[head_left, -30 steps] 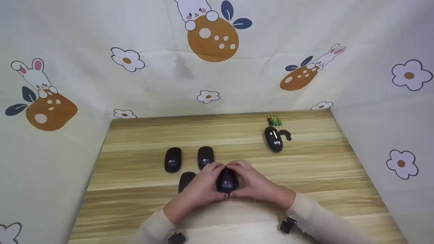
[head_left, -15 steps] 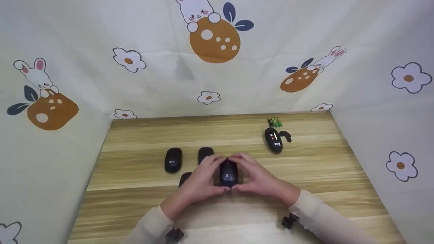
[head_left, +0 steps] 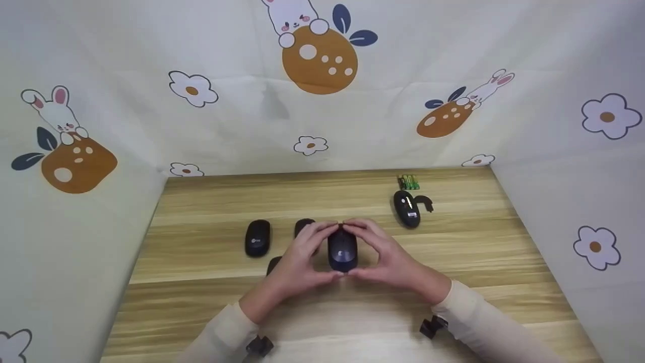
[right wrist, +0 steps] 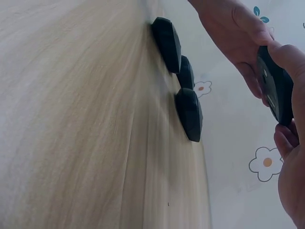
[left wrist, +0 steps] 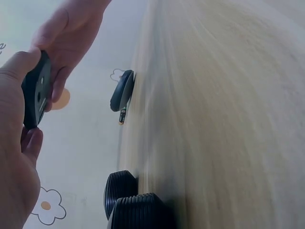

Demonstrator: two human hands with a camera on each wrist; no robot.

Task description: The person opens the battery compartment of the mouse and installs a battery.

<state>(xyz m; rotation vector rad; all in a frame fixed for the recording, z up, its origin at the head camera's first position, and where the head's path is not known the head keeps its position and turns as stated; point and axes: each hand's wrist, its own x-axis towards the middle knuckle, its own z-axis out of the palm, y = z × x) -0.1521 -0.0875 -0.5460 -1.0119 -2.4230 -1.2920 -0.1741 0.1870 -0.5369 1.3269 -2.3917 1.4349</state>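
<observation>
A black computer mouse [head_left: 342, 249] is held off the table between both hands, as the wrist views show. My left hand [head_left: 305, 257] grips its ends from the left, thumb at the near end and fingertips at the far end. From the right, my right hand [head_left: 390, 257] grips the same two ends. The underside of the held mouse [left wrist: 37, 90] faces down toward the table. Close to the left hand, one black mouse [head_left: 304, 227] and another mouse [head_left: 273, 264] are partly hidden behind it. Farther left lies a third mouse [head_left: 258, 238].
At the back right an upturned mouse [head_left: 406, 208] lies with its curved black cover [head_left: 425, 202] beside it. Several green batteries [head_left: 408, 182] lie in a row behind it. Patterned cloth [head_left: 242, 126] hangs around the wood-grain table [head_left: 211, 201].
Both hands have lifted the mouse and moved it away from the table's front edge, slightly to the right. The mice lying on the table have stayed in place.
</observation>
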